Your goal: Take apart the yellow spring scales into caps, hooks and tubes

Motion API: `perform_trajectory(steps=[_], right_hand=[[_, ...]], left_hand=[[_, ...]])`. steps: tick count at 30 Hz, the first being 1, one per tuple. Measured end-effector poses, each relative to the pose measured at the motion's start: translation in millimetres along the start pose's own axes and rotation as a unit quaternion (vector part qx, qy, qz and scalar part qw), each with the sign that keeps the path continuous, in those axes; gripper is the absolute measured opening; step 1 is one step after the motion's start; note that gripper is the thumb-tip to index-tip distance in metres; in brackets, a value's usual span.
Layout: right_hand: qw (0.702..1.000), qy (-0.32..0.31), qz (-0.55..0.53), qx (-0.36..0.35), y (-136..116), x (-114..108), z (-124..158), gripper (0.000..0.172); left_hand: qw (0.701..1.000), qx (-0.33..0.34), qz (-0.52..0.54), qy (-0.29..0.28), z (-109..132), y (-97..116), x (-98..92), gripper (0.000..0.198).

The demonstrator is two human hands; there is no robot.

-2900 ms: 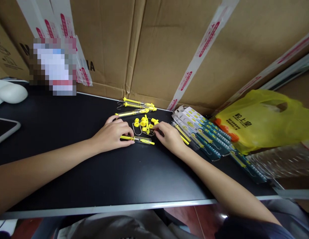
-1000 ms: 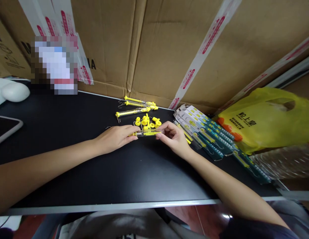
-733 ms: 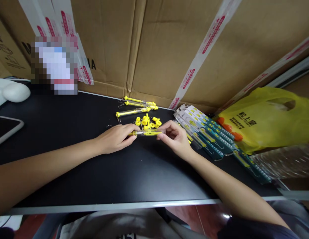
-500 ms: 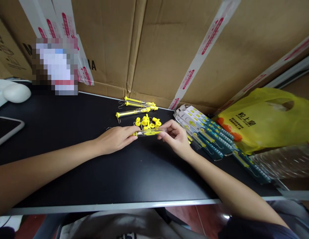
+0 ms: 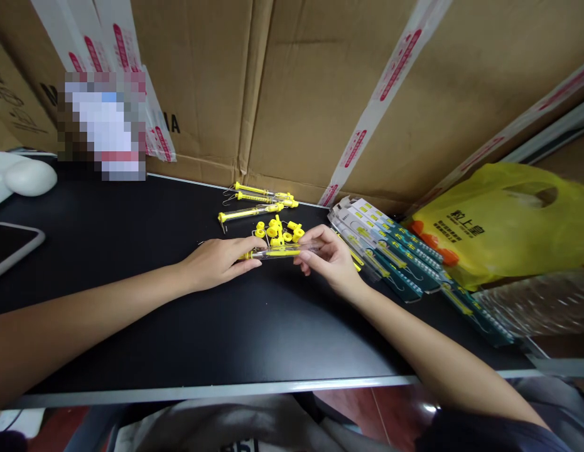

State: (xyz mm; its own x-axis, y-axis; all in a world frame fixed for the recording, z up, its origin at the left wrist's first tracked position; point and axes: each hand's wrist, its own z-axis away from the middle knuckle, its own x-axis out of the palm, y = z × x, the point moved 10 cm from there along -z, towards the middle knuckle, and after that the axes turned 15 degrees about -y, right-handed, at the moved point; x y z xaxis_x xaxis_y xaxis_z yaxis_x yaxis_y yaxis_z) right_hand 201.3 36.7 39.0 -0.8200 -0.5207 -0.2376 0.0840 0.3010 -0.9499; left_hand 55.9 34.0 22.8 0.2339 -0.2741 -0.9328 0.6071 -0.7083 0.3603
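My left hand [image 5: 216,262] and my right hand [image 5: 328,257] hold one clear tube with a yellow insert [image 5: 279,252] between them, just above the black table [image 5: 132,251]. The left fingers pinch its left end, the right fingers pinch its right end. Right behind the tube lies a small heap of loose yellow caps and wire hooks [image 5: 279,231]. Three finished yellow tubes [image 5: 254,199] lie further back, near the cardboard.
A fan of packaged cards [image 5: 386,251] lies right of my right hand. A yellow plastic bag [image 5: 503,223] and clear wrapping [image 5: 532,304] sit at the far right. Cardboard boxes [image 5: 296,94] wall the back. A phone [image 5: 9,242] and a white object [image 5: 28,177] lie left.
The tube lay on the table under my left hand 2.9 s ago; both hands have lifted it and now hold it by its ends. In the last second the right fingers shifted slightly along its end.
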Motion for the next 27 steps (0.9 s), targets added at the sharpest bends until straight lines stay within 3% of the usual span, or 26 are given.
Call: perform_trajectory(steps=[9, 12, 16, 19, 22, 27], right_hand=[[0.988, -0.112, -0.095, 0.047, 10.4, 42.9, 2.2, 0.039], [0.988, -0.108, -0.094, 0.052, 10.8, 43.6, 2.6, 0.037], [0.997, -0.057, -0.055, 0.022, 2.5, 24.5, 0.9, 0.033], [1.000, 0.026, -0.007, -0.015, -10.0, -1.5, 1.9, 0.027], [0.991, 0.123, 0.018, -0.054, -23.8, -30.4, 7.2, 0.025], [0.972, 0.216, 0.023, -0.093, -37.5, -68.8, 13.9, 0.029]], left_hand=[[0.997, 0.074, -0.009, 0.018, 4.9, 13.9, -1.1, 0.031], [0.997, 0.080, -0.010, 0.016, 4.5, 14.6, -0.4, 0.034], [0.999, 0.044, 0.011, 0.008, 1.6, 7.8, 0.2, 0.037], [0.999, 0.034, 0.011, 0.019, 1.5, 6.7, -1.5, 0.037], [0.999, 0.024, 0.006, 0.027, 1.9, 4.9, -1.7, 0.036], [0.999, 0.045, 0.006, 0.020, 1.0, 7.4, 1.4, 0.025]])
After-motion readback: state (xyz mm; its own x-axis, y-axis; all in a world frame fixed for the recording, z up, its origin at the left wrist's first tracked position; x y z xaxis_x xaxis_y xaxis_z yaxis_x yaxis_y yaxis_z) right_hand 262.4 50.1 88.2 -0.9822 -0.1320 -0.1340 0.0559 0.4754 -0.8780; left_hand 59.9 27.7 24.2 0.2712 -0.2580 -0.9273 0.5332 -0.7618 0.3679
